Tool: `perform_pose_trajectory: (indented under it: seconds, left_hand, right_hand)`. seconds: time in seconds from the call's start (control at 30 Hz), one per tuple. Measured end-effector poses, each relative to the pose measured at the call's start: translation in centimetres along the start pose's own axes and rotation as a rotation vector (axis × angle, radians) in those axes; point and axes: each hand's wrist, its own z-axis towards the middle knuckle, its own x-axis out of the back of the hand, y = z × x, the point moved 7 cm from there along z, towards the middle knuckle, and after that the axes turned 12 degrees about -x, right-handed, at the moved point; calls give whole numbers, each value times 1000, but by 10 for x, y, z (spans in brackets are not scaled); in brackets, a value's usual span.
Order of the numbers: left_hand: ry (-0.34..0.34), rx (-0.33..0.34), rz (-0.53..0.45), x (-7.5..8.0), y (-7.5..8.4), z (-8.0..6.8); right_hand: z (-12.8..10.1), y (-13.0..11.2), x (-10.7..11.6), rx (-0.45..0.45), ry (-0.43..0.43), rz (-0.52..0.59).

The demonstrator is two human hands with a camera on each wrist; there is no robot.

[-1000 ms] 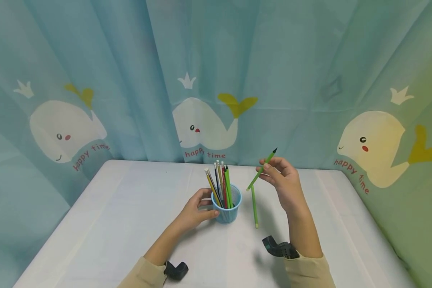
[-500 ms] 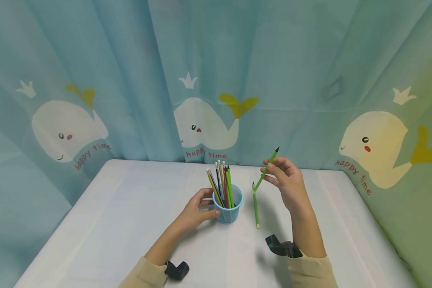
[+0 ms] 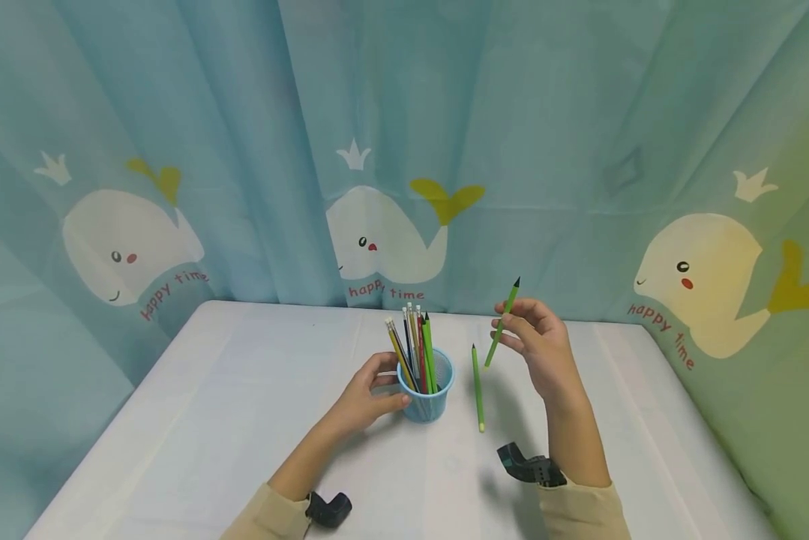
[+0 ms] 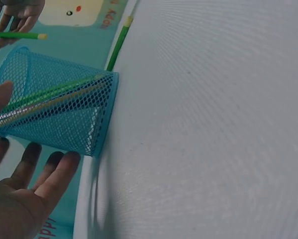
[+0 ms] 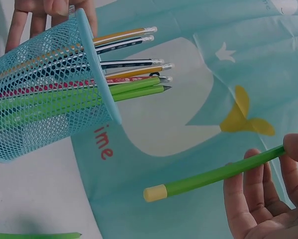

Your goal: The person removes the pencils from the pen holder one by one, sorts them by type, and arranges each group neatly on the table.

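Note:
A light-blue mesh pencil cup (image 3: 426,409) stands on the table, holding several pencils (image 3: 414,345) in green, red, yellow and dark colours. My left hand (image 3: 364,397) grips the cup's left side, thumb in front and fingers behind, as the left wrist view also shows. To the right of the cup, my right hand (image 3: 539,341) pinches a green pencil (image 3: 501,326) between thumb and fingers, black tip up and pale end down. In the right wrist view that pale end (image 5: 155,193) points toward the cup. A second green pencil (image 3: 478,390) lies on the table between cup and right hand.
The white table (image 3: 256,375) reaches back to a blue curtain (image 3: 546,150) printed with whales. Each wrist wears a black camera mount, one at the left sleeve (image 3: 328,510) and one at the right (image 3: 528,463).
My right hand has shifted slightly right, and the pencil in it has turned more upright, its pale end swinging right and down. My left hand stays on the cup.

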Motion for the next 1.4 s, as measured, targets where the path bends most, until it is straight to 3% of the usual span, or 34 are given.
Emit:
perform_pose_trajectory:
  seconds: [0.2, 0.5, 1.07, 1.4]
  left_hand:
    - [25, -9, 21, 1, 5, 0]
    - [-42, -45, 14, -3, 4, 1]
    - [-29, 24, -23, -6, -6, -1]
    - [-31, 22, -17, -5, -7, -3]
  right_hand:
    - [1, -1, 1, 5, 3, 2]
    - [1, 3, 3, -10, 10, 1]
    - [8, 14, 7, -60, 3, 15]
    - [13, 26, 9, -107, -4, -21]
